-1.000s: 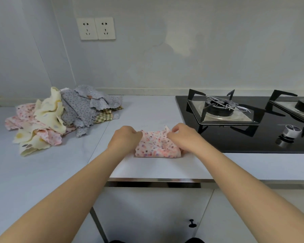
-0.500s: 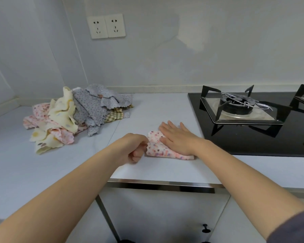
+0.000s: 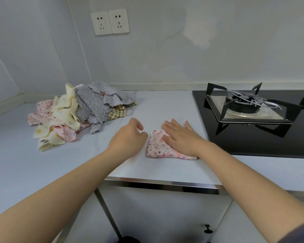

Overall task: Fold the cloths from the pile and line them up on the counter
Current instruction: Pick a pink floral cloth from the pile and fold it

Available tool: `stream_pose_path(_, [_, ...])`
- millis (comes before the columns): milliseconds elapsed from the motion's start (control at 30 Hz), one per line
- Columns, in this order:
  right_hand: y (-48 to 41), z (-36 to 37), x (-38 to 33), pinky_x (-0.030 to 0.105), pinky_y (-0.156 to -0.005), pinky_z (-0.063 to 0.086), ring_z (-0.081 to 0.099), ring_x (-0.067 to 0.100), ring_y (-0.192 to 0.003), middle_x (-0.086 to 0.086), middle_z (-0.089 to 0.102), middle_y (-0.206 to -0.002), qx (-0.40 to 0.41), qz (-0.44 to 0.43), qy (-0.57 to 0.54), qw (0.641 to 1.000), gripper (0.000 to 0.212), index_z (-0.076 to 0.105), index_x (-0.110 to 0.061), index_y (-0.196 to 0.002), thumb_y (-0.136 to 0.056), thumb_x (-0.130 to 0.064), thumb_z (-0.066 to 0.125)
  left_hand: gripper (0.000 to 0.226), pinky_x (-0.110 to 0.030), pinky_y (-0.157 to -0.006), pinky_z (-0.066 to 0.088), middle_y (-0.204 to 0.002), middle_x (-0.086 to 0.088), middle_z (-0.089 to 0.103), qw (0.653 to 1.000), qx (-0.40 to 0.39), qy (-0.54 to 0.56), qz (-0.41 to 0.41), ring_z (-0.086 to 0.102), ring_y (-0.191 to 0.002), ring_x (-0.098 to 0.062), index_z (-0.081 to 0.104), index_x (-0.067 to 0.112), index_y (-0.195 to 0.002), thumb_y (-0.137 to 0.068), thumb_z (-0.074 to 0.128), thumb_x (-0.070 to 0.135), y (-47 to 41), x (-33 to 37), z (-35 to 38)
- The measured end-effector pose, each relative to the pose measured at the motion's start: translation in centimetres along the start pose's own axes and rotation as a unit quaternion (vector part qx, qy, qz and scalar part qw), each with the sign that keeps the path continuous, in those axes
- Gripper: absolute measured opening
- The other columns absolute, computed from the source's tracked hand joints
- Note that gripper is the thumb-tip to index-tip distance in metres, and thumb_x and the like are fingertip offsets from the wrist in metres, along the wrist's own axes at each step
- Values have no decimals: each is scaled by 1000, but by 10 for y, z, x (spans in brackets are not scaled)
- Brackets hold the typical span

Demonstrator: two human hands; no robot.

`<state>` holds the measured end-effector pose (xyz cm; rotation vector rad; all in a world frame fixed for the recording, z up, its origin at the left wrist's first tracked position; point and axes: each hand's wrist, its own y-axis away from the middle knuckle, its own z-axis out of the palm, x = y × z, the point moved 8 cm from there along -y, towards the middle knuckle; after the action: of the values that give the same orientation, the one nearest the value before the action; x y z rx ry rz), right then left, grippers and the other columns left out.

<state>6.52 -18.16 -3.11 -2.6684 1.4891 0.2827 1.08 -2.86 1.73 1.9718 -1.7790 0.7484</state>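
A folded pink floral cloth [image 3: 158, 149] lies on the white counter [image 3: 158, 169] just left of the stove. My right hand [image 3: 180, 137] lies flat on top of it with straight fingers, pressing it down. My left hand [image 3: 129, 139] hovers just left of the cloth with loosely curled fingers and holds nothing. The pile of unfolded cloths [image 3: 77, 113], grey, yellow, pink and checked, sits at the back left of the counter.
A black gas stove [image 3: 253, 111] with a metal pan support takes up the counter's right side. Two wall sockets [image 3: 110, 21] hang above the pile. The counter's metal front edge [image 3: 163, 185] runs below my arms, with cabinet doors underneath.
Both hands pinched the cloth's top edge a second ago. My right hand then flattened onto the fold. My left hand has let go of the cloth's left edge and drawn slightly away.
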Motion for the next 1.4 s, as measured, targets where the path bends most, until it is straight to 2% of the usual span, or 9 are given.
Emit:
stream_pose_path(67, [2,-11,1,41,-119,-8,-2,13,-148,0,10,-160,65,-3,-80,995,49,21,-15,-151,-104,-27,26,27,-37,-86,44,-116,0,56,986,60,-103,119,53,-105,-21,50,17,-120,-94,46,23,1,24,3])
stream_pose_path(167, [13,-36,12,26,-117,5,19,16,-145,5,31,-154,190,33,-190,963,44,42,-9,-142,-98,-4,33,45,-41,-112,24,-153,-6,26,968,9,-185,167,22,-141,-23,33,11,-143,-100,34,26,-7,41,32])
stream_pose_path(267, [33,-52,29,15,-103,25,46,18,-129,6,54,-136,262,100,-252,926,40,57,-7,-128,-94,2,37,56,-44,-118,5,-160,-5,-4,958,-75,-215,172,-5,-147,-20,8,11,-151,-103,21,36,-17,40,59])
stream_pose_path(433, [65,-50,51,29,-76,56,65,16,-88,3,67,-97,216,169,-344,898,33,66,-18,-90,-92,1,39,61,-47,-117,-8,-159,3,-15,931,-184,-254,186,-15,-145,-14,-6,19,-152,-101,11,47,-17,21,82])
stream_pose_path(500, [75,-47,53,17,-55,51,62,9,-77,4,66,-94,190,187,-374,888,31,65,-15,-91,-94,0,37,61,-45,-118,-9,-159,1,-15,936,-160,-249,192,-16,-145,-14,-6,17,-152,-101,11,46,-15,29,79])
stream_pose_path(633, [80,-47,52,22,-58,53,65,14,-80,2,66,-99,184,197,-395,878,32,64,-13,-91,-93,1,35,64,-42,-119,-6,-159,-1,-14,931,-166,-250,209,-14,-146,-15,-6,15,-152,-101,14,47,-3,41,95])
stream_pose_path(833, [85,-28,41,20,-37,39,61,18,-46,11,70,-97,69,214,-506,833,22,61,-6,-91,-94,-3,40,60,-42,-118,-7,-159,3,-12,931,-171,-251,203,-11,-146,-11,-5,19,-152,-101,14,45,-11,27,88])
stream_pose_path(1200, [74,-22,27,17,-36,41,66,19,-56,7,68,-104,6,195,-618,762,23,64,-11,-92,-99,-22,45,49,-37,-118,-4,-158,13,8,942,-172,-193,212,5,-145,-4,11,31,-151,-103,12,38,-23,24,77])
stream_pose_path(1400, [66,-17,19,16,-36,33,57,12,-48,6,60,-95,-58,194,-588,783,36,64,-15,-88,-99,-42,42,50,-43,-118,-7,-159,15,-3,931,-177,-213,236,-6,-144,-1,2,32,-152,-103,14,37,-20,18,83])
